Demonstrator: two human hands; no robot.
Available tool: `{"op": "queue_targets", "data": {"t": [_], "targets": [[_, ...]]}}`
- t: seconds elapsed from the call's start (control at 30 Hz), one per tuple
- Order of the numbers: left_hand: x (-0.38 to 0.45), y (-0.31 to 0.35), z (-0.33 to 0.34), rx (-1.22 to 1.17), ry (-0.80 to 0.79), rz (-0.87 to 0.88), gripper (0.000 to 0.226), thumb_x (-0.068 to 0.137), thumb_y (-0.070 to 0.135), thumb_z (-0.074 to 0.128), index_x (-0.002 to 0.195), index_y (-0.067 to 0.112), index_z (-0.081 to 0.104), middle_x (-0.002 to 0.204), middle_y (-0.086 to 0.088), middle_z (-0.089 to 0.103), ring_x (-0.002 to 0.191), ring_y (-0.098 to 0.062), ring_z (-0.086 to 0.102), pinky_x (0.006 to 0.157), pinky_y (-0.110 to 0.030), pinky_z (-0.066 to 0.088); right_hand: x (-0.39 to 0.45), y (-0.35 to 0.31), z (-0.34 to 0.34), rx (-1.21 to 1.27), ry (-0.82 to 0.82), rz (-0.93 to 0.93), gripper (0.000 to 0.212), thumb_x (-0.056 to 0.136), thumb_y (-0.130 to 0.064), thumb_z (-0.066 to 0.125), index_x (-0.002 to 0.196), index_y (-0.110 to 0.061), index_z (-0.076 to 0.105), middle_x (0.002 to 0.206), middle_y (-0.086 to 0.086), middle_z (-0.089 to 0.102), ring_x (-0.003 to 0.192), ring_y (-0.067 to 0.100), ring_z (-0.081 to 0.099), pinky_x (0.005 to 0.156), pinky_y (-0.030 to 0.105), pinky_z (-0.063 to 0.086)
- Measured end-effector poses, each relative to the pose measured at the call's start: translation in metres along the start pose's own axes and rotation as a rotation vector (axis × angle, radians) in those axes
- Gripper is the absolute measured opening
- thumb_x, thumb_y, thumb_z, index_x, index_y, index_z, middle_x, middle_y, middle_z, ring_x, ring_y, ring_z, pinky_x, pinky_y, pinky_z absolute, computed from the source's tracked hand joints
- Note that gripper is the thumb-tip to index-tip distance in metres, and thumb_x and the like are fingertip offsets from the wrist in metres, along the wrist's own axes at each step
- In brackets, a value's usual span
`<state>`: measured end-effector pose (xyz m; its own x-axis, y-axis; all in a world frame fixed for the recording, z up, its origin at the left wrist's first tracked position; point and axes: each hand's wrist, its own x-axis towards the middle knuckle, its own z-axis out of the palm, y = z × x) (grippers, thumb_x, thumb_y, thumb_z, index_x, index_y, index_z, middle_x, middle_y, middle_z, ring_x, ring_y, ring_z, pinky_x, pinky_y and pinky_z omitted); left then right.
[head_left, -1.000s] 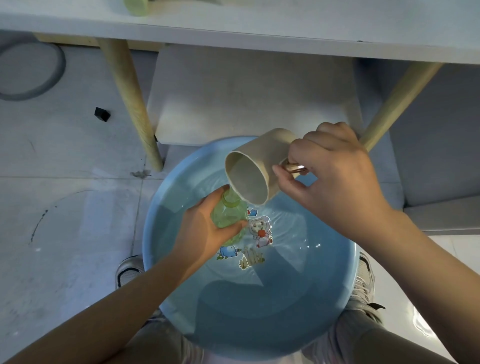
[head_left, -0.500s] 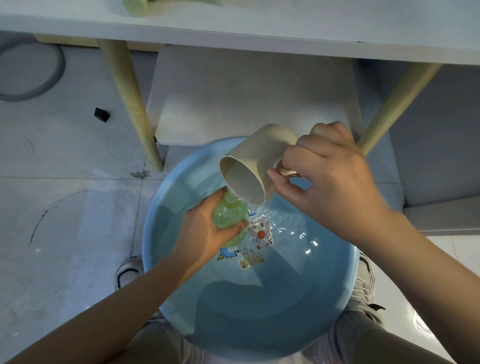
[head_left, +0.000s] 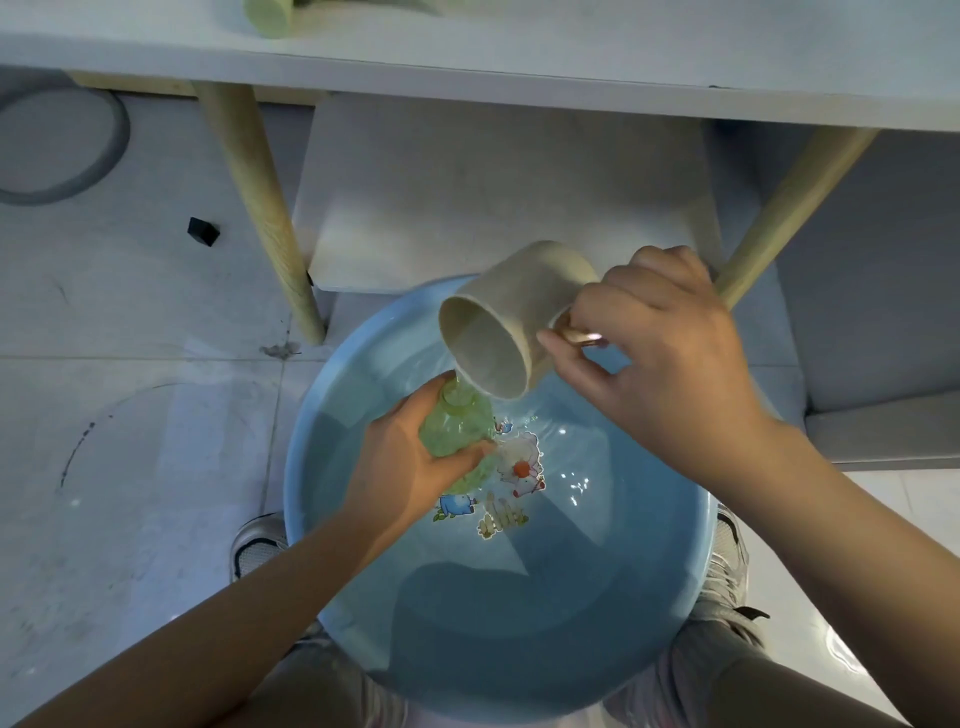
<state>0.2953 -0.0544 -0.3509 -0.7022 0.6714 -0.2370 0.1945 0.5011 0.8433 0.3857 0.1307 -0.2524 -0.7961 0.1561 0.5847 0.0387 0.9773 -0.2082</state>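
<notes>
While the beige mug (head_left: 519, 312) tips over the green bottle (head_left: 460, 426): filling step, judged. Left hand (head_left: 410, 467) fingers wrap the bottle, inside blue basin (head_left: 519, 639); right hand (head_left: 670, 374) fingers pinch mug handle. Next: steady tilt, rim above left fingertips.

The pale tiled floor (head_left: 130, 519) carries a blue basin (head_left: 519, 634) of water, set between 2 grey shoes (head_left: 257, 545). Beyond the basin's far rim stand 2 wooden table legs (head_left: 260, 208) with a pale flat board (head_left: 493, 197) between them. Toward the far left lie a small black block (head_left: 203, 231) and a grey ring (head_left: 111, 140)
</notes>
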Motion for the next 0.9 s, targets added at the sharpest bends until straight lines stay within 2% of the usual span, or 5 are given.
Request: {"op": "queue_targets", "data": {"t": [0.17, 0.37, 0.63, 0.77, 0.9], "targets": [[-0.002, -0.004, -0.006, -0.047, 0.015, -0.016, 0.057, 0.068, 0.031, 0.084, 0.112, 0.052, 0.055, 0.101, 0.02, 0.066, 0.098, 0.0, 0.062, 0.092, -0.02, 0.048, -0.012, 0.015, 0.009, -0.061, -0.021, 0.259, 0.026, 0.079, -0.025, 0.058, 0.061, -0.012, 0.047, 0.056, -0.007, 0.038, 0.055, 0.022, 0.043, 0.061, 0.023, 0.022], [-0.002, -0.006, -0.009, -0.105, 0.045, -0.007, 0.06, 0.064, 0.046, 0.08, 0.116, 0.053, 0.053, 0.102, 0.016, 0.067, 0.099, -0.007, 0.064, 0.093, -0.033, 0.052, -0.046, 0.032, 0.044, -0.207, -0.283, 0.312, 0.021, 0.064, -0.017, 0.067, 0.055, -0.009, 0.05, 0.047, 0.007, 0.051, 0.047, 0.029, 0.052, 0.054, 0.029, 0.041], [-0.002, -0.007, -0.012, -0.123, 0.054, -0.017, 0.063, 0.058, 0.056, 0.073, 0.118, 0.054, 0.052, 0.105, 0.014, 0.068, 0.101, -0.009, 0.064, 0.092, -0.041, 0.053, -0.078, 0.028, 0.078, -0.303, -0.591, 0.292, 0.039, 0.03, -0.009, 0.087, 0.044, -0.012, 0.051, 0.039, 0.003, 0.047, 0.039, 0.023, 0.049, 0.048, 0.02, 0.039], [-0.002, -0.007, -0.014, -0.099, 0.058, -0.022, 0.062, 0.058, 0.058, 0.072, 0.116, 0.056, 0.051, 0.103, 0.015, 0.067, 0.099, -0.008, 0.064, 0.09, -0.04, 0.054, -0.087, 0.027, 0.091, -0.237, -0.622, 0.291, 0.037, 0.032, -0.005, 0.085, 0.045, -0.011, 0.051, 0.04, 0.003, 0.047, 0.039, 0.024, 0.049, 0.049, 0.021, 0.039], [-0.003, -0.007, -0.016, -0.088, 0.063, -0.023, 0.061, 0.059, 0.058, 0.071, 0.117, 0.054, 0.051, 0.103, 0.014, 0.068, 0.099, -0.01, 0.065, 0.089, -0.041, 0.054, -0.095, 0.025, 0.098, -0.043, -0.658, 0.321, 0.029, 0.056, -0.003, 0.078, 0.053, -0.011, 0.05, 0.048, 0.008, 0.052, 0.05, 0.031, 0.056, 0.057, 0.028, 0.035]]}}
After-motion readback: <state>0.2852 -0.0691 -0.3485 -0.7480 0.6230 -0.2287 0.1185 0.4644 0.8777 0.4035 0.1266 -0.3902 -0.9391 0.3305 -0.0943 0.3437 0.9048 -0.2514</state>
